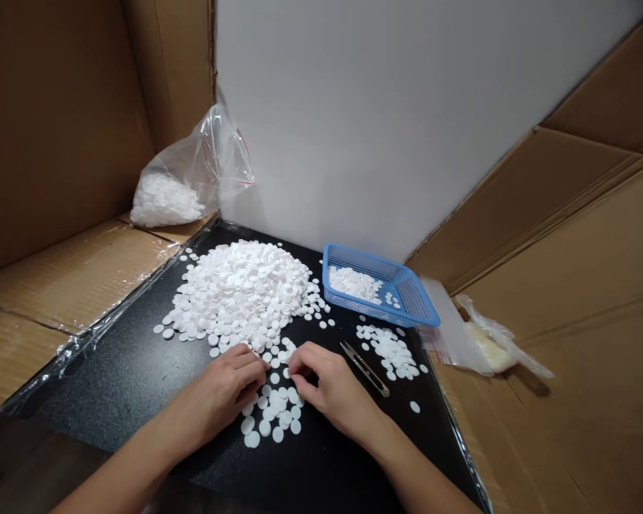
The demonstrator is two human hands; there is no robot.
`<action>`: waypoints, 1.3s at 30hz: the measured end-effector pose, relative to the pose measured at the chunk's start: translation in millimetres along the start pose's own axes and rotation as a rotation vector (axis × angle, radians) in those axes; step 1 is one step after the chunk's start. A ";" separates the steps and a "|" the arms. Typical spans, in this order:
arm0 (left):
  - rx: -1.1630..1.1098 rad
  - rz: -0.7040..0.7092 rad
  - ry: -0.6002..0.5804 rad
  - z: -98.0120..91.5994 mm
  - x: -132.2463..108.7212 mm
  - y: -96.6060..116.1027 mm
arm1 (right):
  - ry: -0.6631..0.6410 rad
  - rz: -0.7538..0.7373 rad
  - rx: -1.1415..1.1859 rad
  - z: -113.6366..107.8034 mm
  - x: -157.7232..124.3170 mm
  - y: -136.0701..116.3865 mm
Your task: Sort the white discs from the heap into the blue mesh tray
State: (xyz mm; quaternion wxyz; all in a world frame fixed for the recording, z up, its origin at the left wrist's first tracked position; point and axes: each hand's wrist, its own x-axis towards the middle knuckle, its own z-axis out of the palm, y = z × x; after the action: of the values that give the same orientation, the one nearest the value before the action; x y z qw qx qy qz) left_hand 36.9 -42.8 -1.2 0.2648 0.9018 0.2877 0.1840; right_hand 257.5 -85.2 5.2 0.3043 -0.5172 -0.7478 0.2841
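A big heap of small white discs [243, 293] lies on a black mat [139, 371]. My left hand [222, 392] and my right hand [329, 385] rest side by side on the mat just in front of the heap. Both have their fingers curled and pinched over a small cluster of loose white discs [276, 414] between them. What each fingertip holds is too small to make out. A small metal thread snip [365, 369] lies just right of my right hand.
A blue mesh basket [407, 300] with some discs stands at the back right, a smaller disc pile [392, 351] in front of it. A clear bag of discs [176, 193] sits on cardboard at the back left. Another plastic bag [487, 343] lies right. Cardboard walls surround the mat.
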 end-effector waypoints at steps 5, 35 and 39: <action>-0.051 -0.043 0.024 -6.8 -0.9 2.2 | -0.104 -0.013 -0.077 -9.9 -2.7 -1.4; -0.106 -0.149 0.152 3.7 6.6 5.3 | -0.095 0.268 0.007 -25.9 -2.5 -3.9; -0.132 -0.157 0.148 -0.7 5.5 5.6 | -0.074 0.273 -0.085 -27.8 -1.3 0.3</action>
State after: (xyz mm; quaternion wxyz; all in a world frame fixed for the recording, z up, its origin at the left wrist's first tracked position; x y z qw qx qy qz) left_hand 43.1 -42.9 3.5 0.3150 0.8412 0.3633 0.2474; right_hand 278.8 -83.2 22.9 0.2130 -0.6158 -0.6924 0.3099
